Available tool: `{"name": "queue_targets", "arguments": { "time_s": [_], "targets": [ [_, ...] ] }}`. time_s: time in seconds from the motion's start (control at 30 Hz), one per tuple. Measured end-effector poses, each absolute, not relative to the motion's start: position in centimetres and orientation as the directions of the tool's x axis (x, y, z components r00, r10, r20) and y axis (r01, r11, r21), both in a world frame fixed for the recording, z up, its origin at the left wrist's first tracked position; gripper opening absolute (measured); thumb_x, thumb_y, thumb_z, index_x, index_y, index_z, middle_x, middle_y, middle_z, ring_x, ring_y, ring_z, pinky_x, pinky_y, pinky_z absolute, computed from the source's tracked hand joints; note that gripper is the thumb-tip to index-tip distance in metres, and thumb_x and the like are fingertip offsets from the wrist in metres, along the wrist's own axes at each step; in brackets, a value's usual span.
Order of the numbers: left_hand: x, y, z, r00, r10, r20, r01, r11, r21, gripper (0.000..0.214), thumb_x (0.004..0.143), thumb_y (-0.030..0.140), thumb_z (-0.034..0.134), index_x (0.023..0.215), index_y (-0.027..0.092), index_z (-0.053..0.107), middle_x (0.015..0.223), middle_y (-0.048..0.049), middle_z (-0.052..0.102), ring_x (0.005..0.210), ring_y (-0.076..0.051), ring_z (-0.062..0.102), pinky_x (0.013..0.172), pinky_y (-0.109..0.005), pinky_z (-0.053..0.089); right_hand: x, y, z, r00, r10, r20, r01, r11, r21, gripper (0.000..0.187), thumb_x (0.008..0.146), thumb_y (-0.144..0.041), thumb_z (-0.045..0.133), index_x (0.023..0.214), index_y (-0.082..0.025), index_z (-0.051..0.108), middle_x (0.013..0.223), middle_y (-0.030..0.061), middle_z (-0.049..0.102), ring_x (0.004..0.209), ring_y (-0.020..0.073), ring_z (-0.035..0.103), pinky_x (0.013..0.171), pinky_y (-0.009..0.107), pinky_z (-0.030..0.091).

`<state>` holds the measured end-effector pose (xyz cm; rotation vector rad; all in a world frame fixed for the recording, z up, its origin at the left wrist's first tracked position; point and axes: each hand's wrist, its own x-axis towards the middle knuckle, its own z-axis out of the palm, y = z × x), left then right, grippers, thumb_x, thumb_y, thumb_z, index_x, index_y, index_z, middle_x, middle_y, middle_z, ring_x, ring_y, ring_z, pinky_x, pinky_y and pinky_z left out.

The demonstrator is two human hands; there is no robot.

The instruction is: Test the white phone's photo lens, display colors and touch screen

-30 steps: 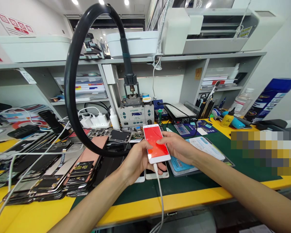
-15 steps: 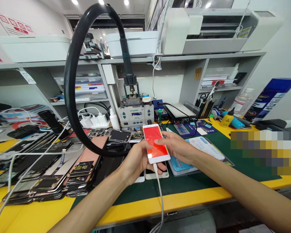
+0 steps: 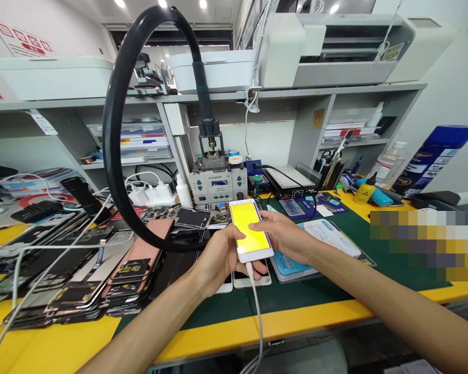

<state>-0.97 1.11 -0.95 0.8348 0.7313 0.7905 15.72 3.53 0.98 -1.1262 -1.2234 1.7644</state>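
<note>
A white smartphone [image 3: 255, 255] is held up above the bench, tilted toward me, its screen lit plain yellow. My left hand [image 3: 223, 254] grips it from the left and below, thumb lying on the lower left of the glass. On the other side my right hand [image 3: 283, 232] holds the phone's right edge, its thumb resting on the middle of the screen; the fingers behind are partly hidden. A white charging cable [image 3: 256, 301] is plugged into the phone's bottom and hangs over the bench edge. Beneath my hands lie more phones, one a pale-framed phone [image 3: 252, 282].
Stacks of phone screens [image 3: 130, 270] cover the left. A thick black hose [image 3: 113, 130] loops from the rework station [image 3: 216, 184]. Blue-and-white packets [image 3: 331, 236] lie right of my hands on the green mat [image 3: 296, 304]. A yellow bottle [image 3: 364, 191] stands at the right.
The phone's screen has turned from red to yellow. Both hands and the phone stay in practically the same place.
</note>
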Motion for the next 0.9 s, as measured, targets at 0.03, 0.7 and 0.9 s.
{"name": "queue_targets", "arguments": {
  "time_s": [0.03, 0.7, 0.9],
  "targets": [
    [-0.94, 1.06, -0.86, 0.502, 0.829, -0.246, -0.307, 0.437, 0.846, 0.044, 0.081, 0.027, 0.041, 0.121, 0.008, 0.044, 0.084, -0.0166, 0.070, 0.062, -0.029, 0.070, 0.056, -0.039, 0.056, 15.69, 3.51, 1.02, -0.370, 0.892, -0.262, -0.069, -0.307, -0.949, 0.050, 0.081, -0.022, 0.070, 0.128, -0.016, 0.054, 0.108, 0.0129, 0.073, 0.082, 0.0211, 0.072, 0.063, 0.027, 0.056],
    [-0.90, 0.91, -0.55, 0.486, 0.837, -0.251, -0.302, 0.431, 0.850, 0.038, 0.082, 0.027, 0.042, 0.114, 0.008, 0.046, 0.083, -0.0166, 0.070, 0.062, -0.030, 0.070, 0.057, -0.040, 0.056, 15.69, 3.54, 0.96, -0.411, 0.886, -0.214, -0.168, -0.304, -0.938, 0.031, 0.087, -0.019, 0.054, 0.117, -0.013, 0.062, 0.092, 0.0102, 0.074, 0.074, 0.0205, 0.068, 0.058, 0.028, 0.053],
    [-0.83, 0.89, -0.37, 0.494, 0.833, -0.250, -0.303, 0.434, 0.849, 0.044, 0.080, 0.026, 0.042, 0.120, 0.008, 0.043, 0.082, -0.0153, 0.069, 0.061, -0.029, 0.069, 0.056, -0.039, 0.055, 15.74, 3.83, 0.42, -0.387, 0.900, -0.202, -0.126, -0.268, -0.955, 0.040, 0.081, -0.015, 0.060, 0.121, -0.015, 0.061, 0.102, 0.0112, 0.073, 0.084, 0.0226, 0.069, 0.062, 0.029, 0.053]
  ]
}}
